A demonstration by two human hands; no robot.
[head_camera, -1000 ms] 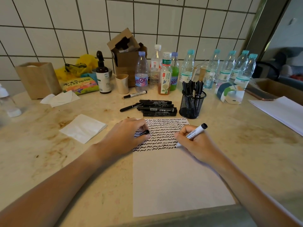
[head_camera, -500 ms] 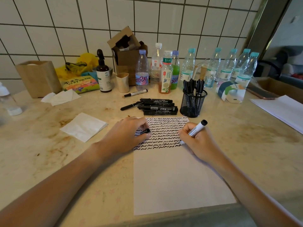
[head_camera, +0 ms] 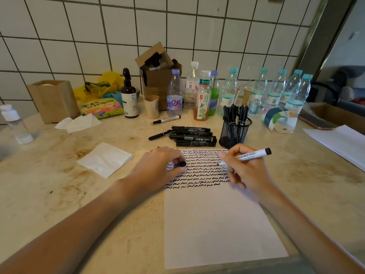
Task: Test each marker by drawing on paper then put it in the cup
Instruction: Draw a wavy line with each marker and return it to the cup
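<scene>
The right hand [head_camera: 245, 171] pinches the light, rigid whiteboard marker [head_camera: 249, 155] at mid-barrel, the left hand [head_camera: 158, 167] holds its cap [head_camera: 179, 165]; smooth barrel probably slips

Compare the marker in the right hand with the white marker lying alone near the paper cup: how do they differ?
The marker in the right hand is gripped by the right hand and uncapped, tip by the paper; its cap sits in the left hand. The lone marker lies flat on the counter, capped and untouched. Both have white barrels with black ends.
</scene>
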